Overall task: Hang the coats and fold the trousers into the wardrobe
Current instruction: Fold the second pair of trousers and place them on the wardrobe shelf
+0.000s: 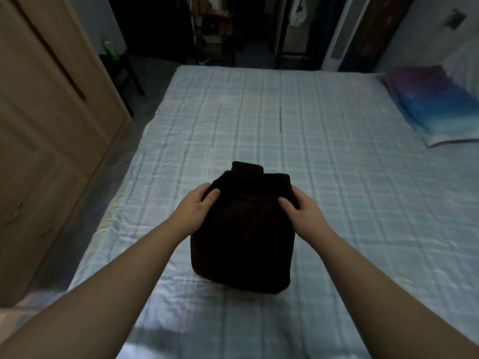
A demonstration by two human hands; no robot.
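Note:
Dark folded trousers point(243, 237) form a compact bundle on the pale checked bed point(337, 193), near its front middle. My left hand point(198, 207) grips the bundle's upper left side, thumb on top and fingers wrapped round the edge. My right hand point(302, 209) grips the upper right side the same way. A narrower folded layer sticks out at the far end of the bundle. The wooden wardrobe point(44, 141) stands at the left with its doors closed.
A blue and purple pillow point(435, 104) lies at the bed's right side. A narrow strip of floor point(85, 224) runs between bed and wardrobe. A dark small table point(121, 66) with a green bottle point(110, 49) stands beyond the wardrobe. Dark shelving fills the far doorway.

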